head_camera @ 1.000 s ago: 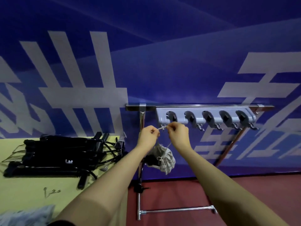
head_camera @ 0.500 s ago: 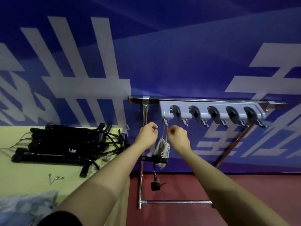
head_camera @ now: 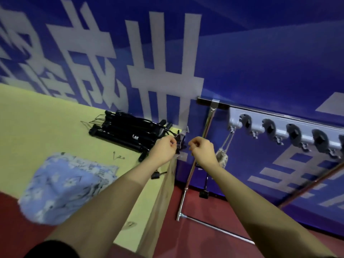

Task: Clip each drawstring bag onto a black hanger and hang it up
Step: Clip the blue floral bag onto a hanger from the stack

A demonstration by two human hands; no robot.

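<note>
A small pale drawstring bag [head_camera: 222,157] hangs by its strings from the leftmost hook of a grey hook rail [head_camera: 279,125]. The black hanger [head_camera: 203,193] clipped to it dangles below, partly hidden by my right arm. My right hand [head_camera: 202,149] is in the air just left of the bag, fingers curled, holding nothing. At the same height, over the table's right edge, my left hand [head_camera: 163,150] has its fingers curled too, with nothing visible in it. A pile of black hangers [head_camera: 126,133] lies behind it on the table. Blue floral bags [head_camera: 61,187] lie at the table's near left.
The yellow-green table [head_camera: 37,127] stands against a blue printed wall. The hook rail sits on a metal stand [head_camera: 208,125] whose base bar [head_camera: 214,227] lies on the red floor. A loose black clip [head_camera: 155,175] and small metal hooks [head_camera: 118,156] lie on the table.
Both hands let go of the bag's strings at the leftmost hook and drew back to the left. The bag with its hanger now hangs free. The view swung left and down.
</note>
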